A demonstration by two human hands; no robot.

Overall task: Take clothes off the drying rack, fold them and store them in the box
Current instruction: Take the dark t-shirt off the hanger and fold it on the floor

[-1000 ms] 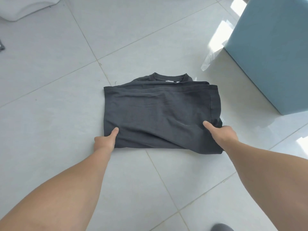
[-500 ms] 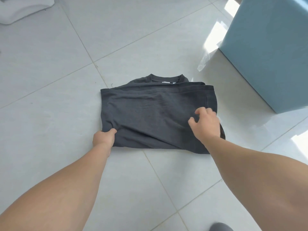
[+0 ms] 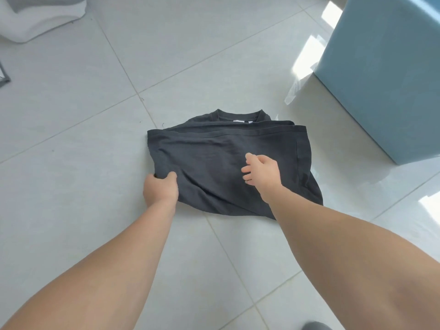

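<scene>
A dark grey T-shirt lies folded in half on the tiled floor, its collar at the far edge. My left hand pinches the shirt's near left corner, with cloth bunched under the thumb. My right hand hovers over the middle of the shirt, fingers apart and curled, holding nothing. A light blue box stands on the floor to the right of the shirt; only its side wall shows.
White cloth lies at the far left corner of the floor. A thin grey bar pokes in at the left edge. Bright sun patches fall beside the blue box. A grey shape sits at the bottom right edge.
My right hand let go of the shirt's near right corner and moved left over the middle. My left hand slid further onto the left corner and gripped it.
</scene>
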